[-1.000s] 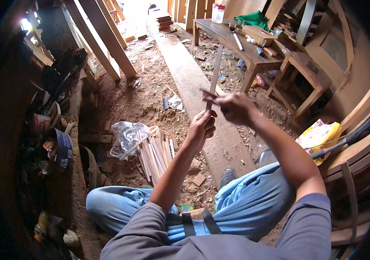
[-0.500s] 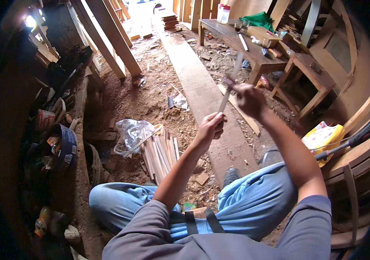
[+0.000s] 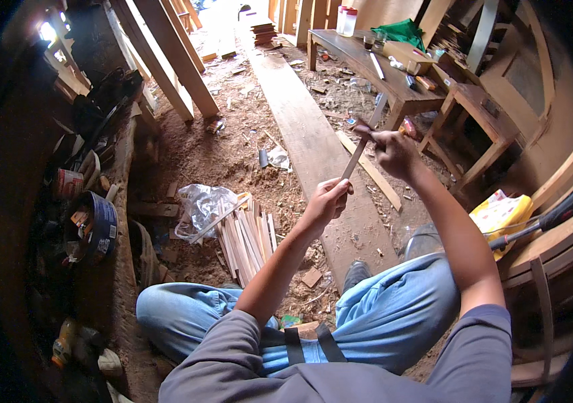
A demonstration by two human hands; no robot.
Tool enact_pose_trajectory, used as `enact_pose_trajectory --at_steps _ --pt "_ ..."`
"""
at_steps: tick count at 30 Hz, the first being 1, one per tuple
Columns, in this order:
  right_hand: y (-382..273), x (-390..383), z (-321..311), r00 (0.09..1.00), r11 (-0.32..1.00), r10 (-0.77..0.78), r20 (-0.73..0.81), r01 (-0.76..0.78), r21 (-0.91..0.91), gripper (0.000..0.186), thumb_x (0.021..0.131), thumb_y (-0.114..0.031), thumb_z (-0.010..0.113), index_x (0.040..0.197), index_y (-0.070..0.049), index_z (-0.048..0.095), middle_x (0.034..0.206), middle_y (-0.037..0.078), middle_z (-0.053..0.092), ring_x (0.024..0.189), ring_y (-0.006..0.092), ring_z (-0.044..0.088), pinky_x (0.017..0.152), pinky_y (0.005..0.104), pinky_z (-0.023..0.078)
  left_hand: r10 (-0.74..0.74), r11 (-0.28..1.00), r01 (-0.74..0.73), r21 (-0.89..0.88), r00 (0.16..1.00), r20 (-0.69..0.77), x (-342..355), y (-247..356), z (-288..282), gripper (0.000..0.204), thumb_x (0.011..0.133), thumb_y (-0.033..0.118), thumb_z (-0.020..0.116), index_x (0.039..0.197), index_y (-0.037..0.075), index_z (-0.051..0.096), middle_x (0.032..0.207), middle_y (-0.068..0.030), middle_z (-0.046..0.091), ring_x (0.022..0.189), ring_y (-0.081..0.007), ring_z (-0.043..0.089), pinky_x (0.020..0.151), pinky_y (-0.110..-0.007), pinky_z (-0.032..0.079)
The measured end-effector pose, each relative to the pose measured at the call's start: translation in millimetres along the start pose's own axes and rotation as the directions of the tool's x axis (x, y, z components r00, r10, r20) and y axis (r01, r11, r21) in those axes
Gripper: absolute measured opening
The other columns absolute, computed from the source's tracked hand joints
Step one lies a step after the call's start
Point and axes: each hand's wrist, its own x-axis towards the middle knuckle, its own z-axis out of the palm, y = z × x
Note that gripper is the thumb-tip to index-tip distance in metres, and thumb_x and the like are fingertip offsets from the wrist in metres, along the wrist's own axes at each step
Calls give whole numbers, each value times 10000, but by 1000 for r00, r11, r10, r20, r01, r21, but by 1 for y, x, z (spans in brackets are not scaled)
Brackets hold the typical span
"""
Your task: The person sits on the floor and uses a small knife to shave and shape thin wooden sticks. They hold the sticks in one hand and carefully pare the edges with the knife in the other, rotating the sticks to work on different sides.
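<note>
My left hand [image 3: 328, 199] pinches the near end of a thin, narrow wooden strip [image 3: 354, 160], which points up and away to the right. Beyond it, my right hand [image 3: 395, 154] grips a small reddish-brown folded piece [image 3: 364, 130], perhaps sandpaper, pressed across the strip partway along. Past that piece, the strip's pale far end shows near the table leg. Exactly how the fingers of my right hand wrap the piece is hidden. On the floor to the left of my left hand lies a bundle of similar wooden strips [image 3: 246, 242].
A long plank [image 3: 300, 127] runs away along the floor beneath my hands. At the right stand a low wooden table [image 3: 347, 48] and a stool [image 3: 484, 114]. A yellow bag [image 3: 503, 218] rests by my right arm. Clear plastic [image 3: 199, 208] lies beside the bundle.
My right hand has shifted slightly right and down, with the reddish-brown piece still on the strip. The strip has tilted a little to the right. My left hand keeps nearly the same place.
</note>
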Motion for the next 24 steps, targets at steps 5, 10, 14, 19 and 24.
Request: enact_pose_trajectory --at_steps 5,10,14,19,24 --pt "-4 -2 6 931 945 -326 164 317 82 477 835 -69 533 1267 -215 673 904 172 706 777 352 703 699 455 565 10 999 -10 -35 1000 3 0 -7 0 267 1024 332 552 897 98 579 615 112 331 488 -24 274 446 -230 190" --pt "-11 -8 8 994 947 109 16 -99 -306 542 813 -58 531 1293 -276 655 872 154 724 707 328 711 656 443 586 -87 996 86 13 995 41 4 -7 -6 257 1015 341 560 894 115 579 618 111 351 490 -26 306 447 -226 213" --pt "-22 -14 21 939 995 -35 342 63 -72 455 827 -100 567 1233 -264 690 931 170 731 785 321 731 717 445 593 -108 994 108 -2 992 -59 5 -5 -15 270 1020 341 541 878 114 580 598 102 346 480 -37 287 442 -241 202" --pt "-25 -15 29 964 987 -139 226 153 -47 415 841 -70 555 1153 -276 735 910 118 736 750 309 717 680 413 575 -158 982 156 -106 987 -15 5 -3 -16 249 1021 325 535 858 138 559 606 105 347 483 -40 280 442 -241 207" --pt "-18 -9 33 1000 985 -9 7 10 -172 379 783 -32 550 1083 -172 734 794 202 679 732 360 697 647 469 565 -96 993 96 -66 995 0 3 0 -22 211 1018 310 551 883 148 556 640 106 357 494 -35 312 443 -227 224"
